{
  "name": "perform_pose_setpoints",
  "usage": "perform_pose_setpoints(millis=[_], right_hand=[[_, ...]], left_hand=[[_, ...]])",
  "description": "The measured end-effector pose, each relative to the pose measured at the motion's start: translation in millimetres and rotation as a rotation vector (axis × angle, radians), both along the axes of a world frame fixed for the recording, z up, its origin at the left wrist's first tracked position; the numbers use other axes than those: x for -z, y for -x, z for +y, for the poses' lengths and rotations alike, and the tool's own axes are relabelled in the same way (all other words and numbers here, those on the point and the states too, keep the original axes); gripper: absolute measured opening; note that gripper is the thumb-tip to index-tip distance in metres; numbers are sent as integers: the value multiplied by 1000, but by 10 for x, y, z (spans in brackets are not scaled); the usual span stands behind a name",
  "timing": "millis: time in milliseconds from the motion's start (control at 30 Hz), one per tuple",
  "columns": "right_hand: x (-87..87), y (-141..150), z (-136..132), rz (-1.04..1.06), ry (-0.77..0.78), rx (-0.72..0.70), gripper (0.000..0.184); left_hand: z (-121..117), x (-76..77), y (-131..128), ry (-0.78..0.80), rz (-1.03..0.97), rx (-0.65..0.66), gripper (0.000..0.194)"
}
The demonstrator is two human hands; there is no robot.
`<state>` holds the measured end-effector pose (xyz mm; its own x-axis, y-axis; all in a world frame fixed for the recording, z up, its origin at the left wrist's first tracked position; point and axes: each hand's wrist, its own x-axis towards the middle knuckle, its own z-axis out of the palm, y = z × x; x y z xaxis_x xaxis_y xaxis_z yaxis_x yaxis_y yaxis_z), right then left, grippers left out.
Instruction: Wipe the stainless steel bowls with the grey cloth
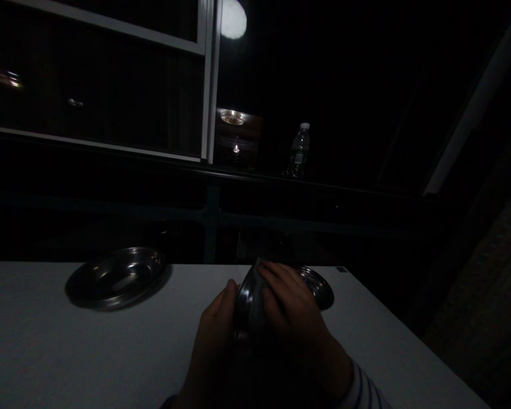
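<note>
Above the middle of the white table, a shiny metal dish [244,302] is tipped up on its side. My left hand [215,326] grips it by its left side, thumb pointing up along the edge. A dark grey cloth [259,311] lies against the dish under my right hand [292,301], whose fingers are bent over it and press it to the metal. Much of the dish is hidden by the hands and the cloth. Just behind my right hand rests a round metal plate [318,288], partly covered from view.
Shallow metal plates [114,278], seemingly stacked, sit at the table's far left. The table [89,352] ends at a far edge and a slanting right edge. Beyond, a clear plastic bottle [298,152] stands on a dark ledge by the window frame [208,85]. The room is very dim.
</note>
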<state>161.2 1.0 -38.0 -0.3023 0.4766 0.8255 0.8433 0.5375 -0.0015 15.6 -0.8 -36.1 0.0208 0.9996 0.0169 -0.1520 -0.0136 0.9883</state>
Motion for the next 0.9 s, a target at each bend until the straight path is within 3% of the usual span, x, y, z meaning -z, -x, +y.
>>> perform_pose_setpoints(millis=[100,300,533,767,900], right_hand=[[22,0,5,-4,43,-6,31],[75,207,-9,-214,-204,-151,25],[49,32,8,-24,-5,-6,33],[181,279,27,-291,-265,-147,25],[134,245,28,-164,-247,-71,28]], left_hand=[[-6,-32,-7,63,-42,-5,43],[49,-42,45,68,-113,5,42],[30,-17,-1,231,-96,-6,43],[16,-99,75,147,-250,-48,44],[5,-82,43,161,-264,17,41]])
